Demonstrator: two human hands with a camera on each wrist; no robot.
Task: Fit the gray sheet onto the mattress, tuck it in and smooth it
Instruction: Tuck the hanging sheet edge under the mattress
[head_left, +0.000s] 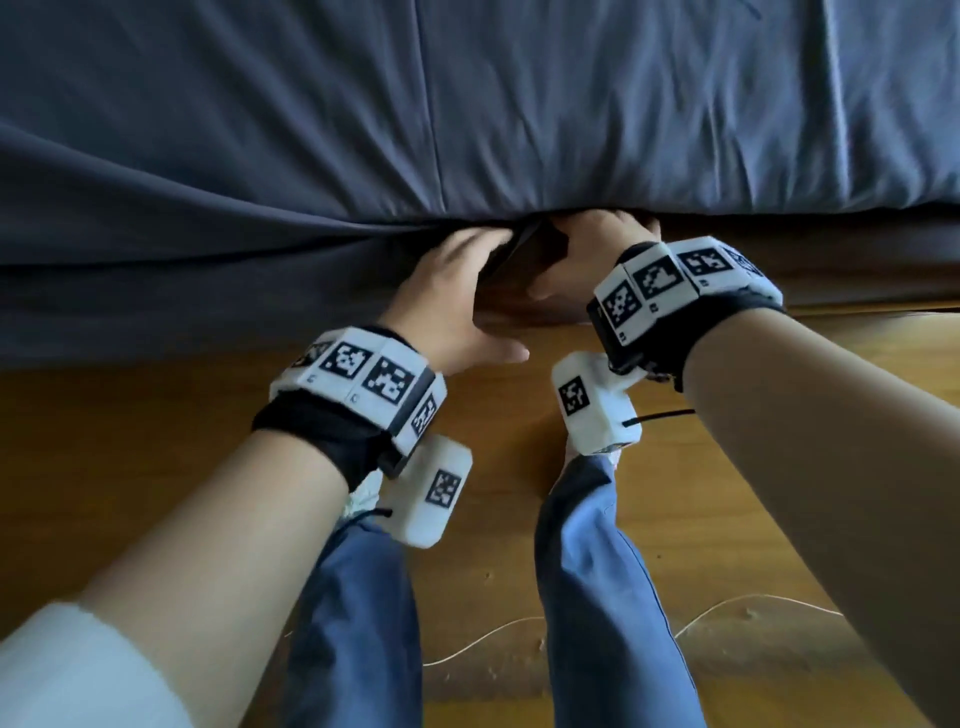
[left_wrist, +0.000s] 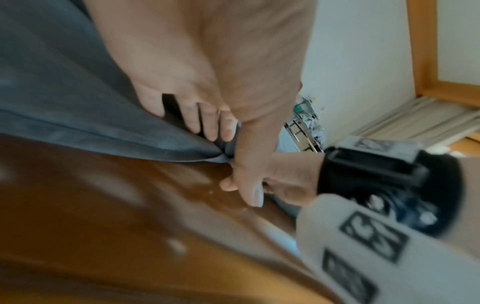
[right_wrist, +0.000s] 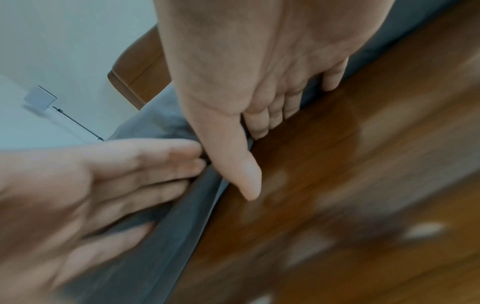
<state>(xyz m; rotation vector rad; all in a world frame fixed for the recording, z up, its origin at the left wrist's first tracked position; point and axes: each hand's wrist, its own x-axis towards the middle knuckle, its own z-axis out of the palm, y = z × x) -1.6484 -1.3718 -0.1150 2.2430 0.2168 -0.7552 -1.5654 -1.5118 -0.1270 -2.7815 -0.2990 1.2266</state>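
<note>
The gray sheet (head_left: 363, 130) covers the mattress ahead of both hands, its loose hem running left to right. The left hand (head_left: 457, 296) pinches the hem; the right hand (head_left: 587, 249), just beside it, curls its fingers over the hem where it meets the wooden bed frame (head_left: 857, 270), which blocks the tuck

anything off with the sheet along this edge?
Yes. Left of the hands, the gray sheet hangs loose over the bed frame; to the right it is tucked. Folds bunch where the left hand and right hand work. No damage visible.
</note>
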